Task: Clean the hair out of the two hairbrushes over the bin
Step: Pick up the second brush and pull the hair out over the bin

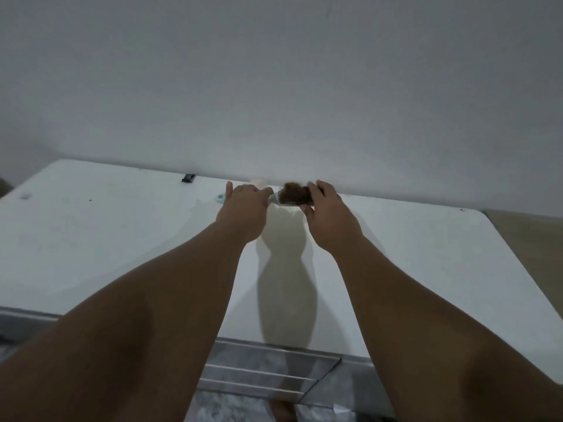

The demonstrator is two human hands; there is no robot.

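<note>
A pale teal hairbrush (278,200) lies across the far edge of the white table, close to the wall. Its handle end (220,197) pokes out to the left of my left hand (245,205), which is wrapped around the handle. A clump of brown hair (296,192) sits in the bristles of the head. My right hand (326,208) grips the head at its right side, fingers over the hair. A second, pale object (259,181) shows just behind my left hand; I cannot tell what it is. No bin is in view.
The white table (122,233) runs up to a plain wall. A small dark clip (189,177) lies at the back edge on the left. Below the front edge are metal rails (268,373) and a marbled floor. A tan surface (530,239) lies to the right.
</note>
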